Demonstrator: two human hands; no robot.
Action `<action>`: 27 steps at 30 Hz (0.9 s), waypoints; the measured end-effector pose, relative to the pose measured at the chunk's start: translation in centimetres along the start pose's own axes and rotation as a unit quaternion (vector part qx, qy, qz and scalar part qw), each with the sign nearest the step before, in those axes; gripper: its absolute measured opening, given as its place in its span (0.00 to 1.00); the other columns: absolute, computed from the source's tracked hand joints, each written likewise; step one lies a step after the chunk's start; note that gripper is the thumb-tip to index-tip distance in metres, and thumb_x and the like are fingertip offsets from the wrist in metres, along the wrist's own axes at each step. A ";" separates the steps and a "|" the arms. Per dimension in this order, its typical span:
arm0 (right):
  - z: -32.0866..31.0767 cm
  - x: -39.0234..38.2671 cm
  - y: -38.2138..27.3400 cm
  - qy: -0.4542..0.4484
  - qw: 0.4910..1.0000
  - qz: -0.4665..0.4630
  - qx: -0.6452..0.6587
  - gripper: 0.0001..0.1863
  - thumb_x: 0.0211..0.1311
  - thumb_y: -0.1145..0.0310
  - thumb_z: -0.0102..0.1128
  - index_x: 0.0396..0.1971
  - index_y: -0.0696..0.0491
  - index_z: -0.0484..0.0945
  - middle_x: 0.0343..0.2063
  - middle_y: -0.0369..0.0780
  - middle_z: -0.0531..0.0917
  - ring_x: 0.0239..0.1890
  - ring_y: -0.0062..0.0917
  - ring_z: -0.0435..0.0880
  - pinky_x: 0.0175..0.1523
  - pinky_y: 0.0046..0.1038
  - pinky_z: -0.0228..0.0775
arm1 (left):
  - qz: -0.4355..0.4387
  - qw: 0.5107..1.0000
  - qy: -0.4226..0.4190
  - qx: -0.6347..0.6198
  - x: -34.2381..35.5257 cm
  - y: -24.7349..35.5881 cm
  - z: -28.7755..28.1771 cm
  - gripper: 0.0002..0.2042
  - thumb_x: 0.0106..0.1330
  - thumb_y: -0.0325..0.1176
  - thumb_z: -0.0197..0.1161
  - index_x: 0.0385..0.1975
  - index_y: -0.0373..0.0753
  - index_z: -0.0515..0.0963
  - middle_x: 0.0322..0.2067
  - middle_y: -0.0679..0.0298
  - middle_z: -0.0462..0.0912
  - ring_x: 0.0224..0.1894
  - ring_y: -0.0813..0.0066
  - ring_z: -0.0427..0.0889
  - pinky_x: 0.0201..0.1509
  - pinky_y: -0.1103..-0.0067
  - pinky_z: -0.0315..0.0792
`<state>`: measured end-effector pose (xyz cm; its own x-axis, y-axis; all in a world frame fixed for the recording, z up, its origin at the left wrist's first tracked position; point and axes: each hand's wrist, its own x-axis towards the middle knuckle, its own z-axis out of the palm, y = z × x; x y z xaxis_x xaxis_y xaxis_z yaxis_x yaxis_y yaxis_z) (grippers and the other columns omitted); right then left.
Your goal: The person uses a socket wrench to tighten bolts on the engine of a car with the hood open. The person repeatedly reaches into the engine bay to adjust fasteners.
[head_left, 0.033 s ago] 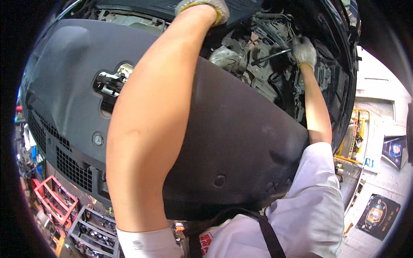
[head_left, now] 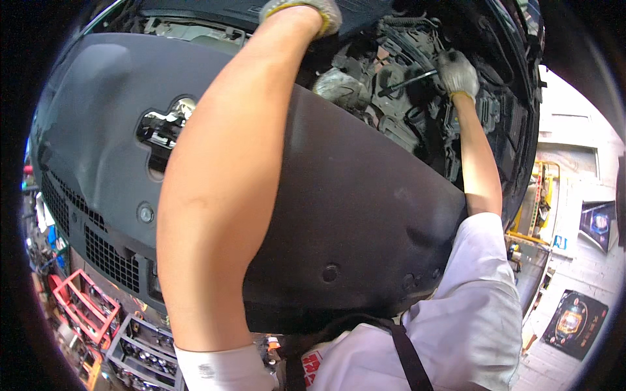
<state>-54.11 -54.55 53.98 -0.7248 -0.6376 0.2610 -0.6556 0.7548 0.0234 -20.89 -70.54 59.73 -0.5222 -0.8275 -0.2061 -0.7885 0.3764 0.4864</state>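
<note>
My right hand (head_left: 458, 75), in a pale knitted work glove, is closed around one end of a slim metal hand tool (head_left: 409, 83). It looks like a wrench or ratchet handle; its exact kind cannot be made out. The free end points left over the grey engine parts (head_left: 392, 111) of a vehicle. At the top edge is my gloved left hand (head_left: 303, 9), of which only the part by the wrist shows; its fingers are out of sight. My left forearm reaches across a large dark panel (head_left: 352, 195) that covers the front of the bay.
Dark vehicle bodywork (head_left: 521, 111) borders the bay on the right. A yellow-framed cart (head_left: 538, 202) stands beyond it. At the lower left are a red metal frame (head_left: 85, 306) and a grey rack (head_left: 143, 352) with small parts. The panel has a cut-out (head_left: 160, 133) showing shiny metal.
The whole view has shifted slightly. My right hand keeps its grip on the tool, which lies at nearly the same angle; my left arm stays stretched over the panel.
</note>
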 end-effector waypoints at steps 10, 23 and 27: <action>1.6 2.1 5.2 0.025 0.997 -0.079 0.010 0.24 0.68 0.49 0.50 0.53 0.50 0.79 0.48 0.52 0.83 0.51 0.51 0.81 0.54 0.47 0.74 | 0.061 0.994 -0.016 0.090 1.9 0.6 1.5 0.17 0.62 0.37 0.55 0.43 0.36 0.85 0.47 0.48 0.84 0.53 0.53 0.83 0.53 0.65 0.77; -0.1 -0.3 3.0 0.050 0.988 -0.126 0.069 0.24 0.68 0.47 0.51 0.55 0.47 0.77 0.45 0.52 0.84 0.51 0.49 0.81 0.56 0.45 0.73 | 0.082 0.985 -0.044 0.144 1.7 0.5 1.2 0.17 0.62 0.35 0.54 0.45 0.37 0.84 0.49 0.49 0.83 0.54 0.54 0.82 0.54 0.65 0.77; 0.5 1.5 5.2 -0.001 0.997 -0.072 0.030 0.23 0.67 0.47 0.52 0.52 0.48 0.79 0.45 0.53 0.84 0.50 0.51 0.81 0.55 0.46 0.73 | 0.088 0.987 -0.033 0.133 1.7 0.8 1.4 0.16 0.62 0.34 0.54 0.45 0.38 0.84 0.49 0.51 0.84 0.53 0.54 0.83 0.54 0.66 0.77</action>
<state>-58.71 -51.63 54.03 -0.6224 -0.7390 0.2579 -0.7645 0.6446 0.0022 -22.92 -71.05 58.56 -0.6721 -0.7138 -0.1966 -0.7360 0.6153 0.2821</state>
